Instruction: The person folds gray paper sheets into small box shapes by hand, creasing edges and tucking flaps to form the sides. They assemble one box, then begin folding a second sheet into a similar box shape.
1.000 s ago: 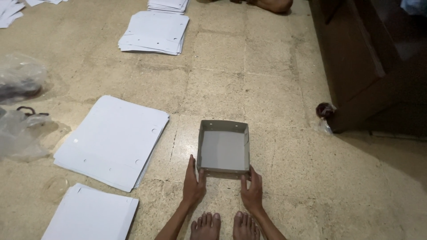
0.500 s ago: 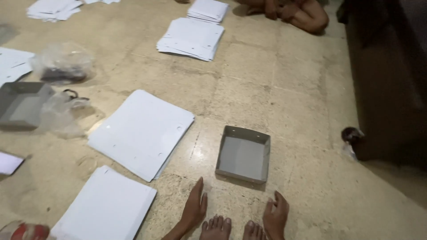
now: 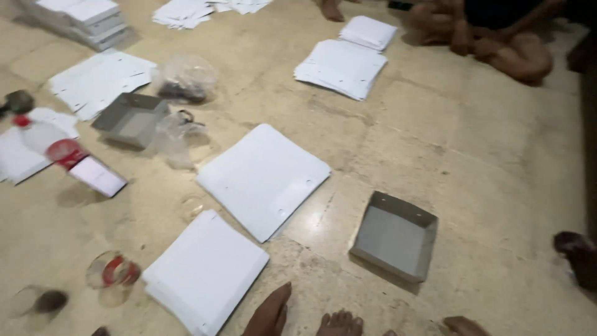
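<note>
My left hand (image 3: 270, 311) lies flat on the stone floor at the bottom edge and holds nothing. It is beside the near stack of white sheets (image 3: 205, 270). Only a small part of my right hand (image 3: 463, 325) shows at the bottom edge, and my toes (image 3: 339, 323) show between the two hands. An open grey cardboard tray (image 3: 395, 242) sits on the floor ahead of my right hand, apart from both hands. A larger stack of white sheets (image 3: 264, 177) lies left of the tray.
Another grey tray (image 3: 130, 118), clear plastic bags (image 3: 186, 78), a red tape roll (image 3: 62, 151) and a second roll (image 3: 112, 274) lie at the left. More sheet stacks (image 3: 342, 68) lie far ahead. Another person (image 3: 497, 37) sits at the top right. A dark object (image 3: 575, 249) lies at the right edge.
Both hands have let go of the grey tray and drawn back toward the bottom edge. The view has swung left, bringing in the left-side clutter.
</note>
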